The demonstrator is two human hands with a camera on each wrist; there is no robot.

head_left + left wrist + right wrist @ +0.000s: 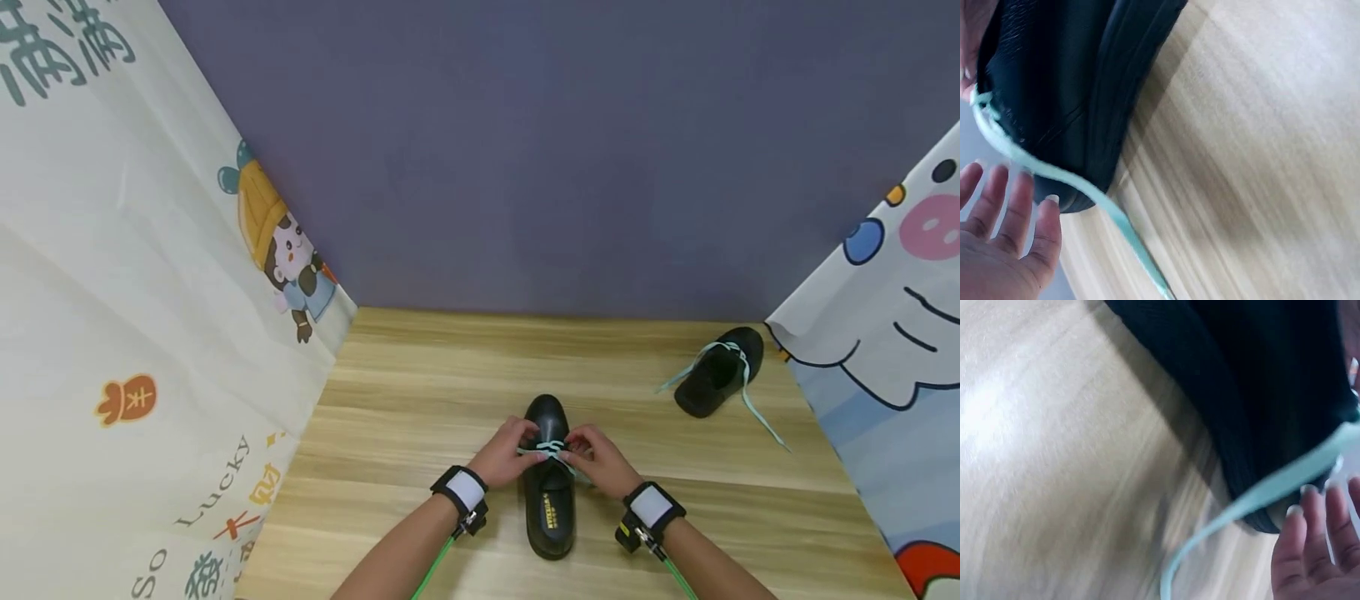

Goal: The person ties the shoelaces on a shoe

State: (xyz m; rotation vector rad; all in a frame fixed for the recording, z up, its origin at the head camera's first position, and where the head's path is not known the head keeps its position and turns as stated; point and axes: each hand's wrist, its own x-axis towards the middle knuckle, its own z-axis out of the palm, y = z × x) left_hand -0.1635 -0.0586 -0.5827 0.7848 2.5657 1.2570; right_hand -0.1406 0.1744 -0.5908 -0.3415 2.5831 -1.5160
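Two hands work at one black shoe that lies on the near middle of the wooden table. Its toe points to the far side and its heel points to the person. A mint green lace crosses the top of this shoe.

From the head camera, the left hand sits on the left side of the shoe and the right hand sits on the right side. Both hands have their fingertips at the lace, right over the middle of the shoe. They look like they pinch the lace there, but the fingers are too small in that view to be sure.

The left wrist camera shows the left hand with its fingers straight and spread, just beside the shoe. The lace runs down past them to the table. The right wrist camera shows the same on the other side: straight fingers of the right hand near the shoe, with the lace hanging across. Both wrist views are blurry.

One more black shoe lies far off to the right, well apart from the hands. Its mint green lace is loose and trails over the table.

A purple wall stands behind the table. Cartoon cloths hang on the left and right.
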